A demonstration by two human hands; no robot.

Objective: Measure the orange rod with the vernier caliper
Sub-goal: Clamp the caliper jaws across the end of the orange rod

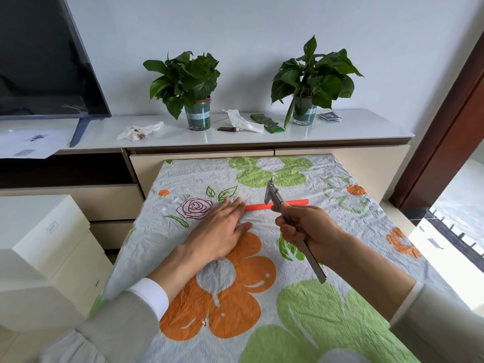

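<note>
The orange rod (pixel 258 206) lies flat and sideways on the flower-print cloth of the table (pixel 327 297), in the far half. My left hand (pixel 222 226) rests flat on the cloth, fingers apart, its fingertips touching the rod's left end. My right hand (pixel 306 231) grips the steel vernier caliper (pixel 273 195) by its beam. The caliper's jaws point up and away, right over the rod's middle. The beam's tail sticks out below my right hand toward me. Whether the jaws touch the rod is hidden.
White boxes (pixel 44 247) stand left of the table. Behind it runs a low white cabinet (pixel 366 132) with two potted plants (pixel 188 85), tissues, snack packets and a TV (pixel 39 56). A dark door frame (pixel 450 121) is at right.
</note>
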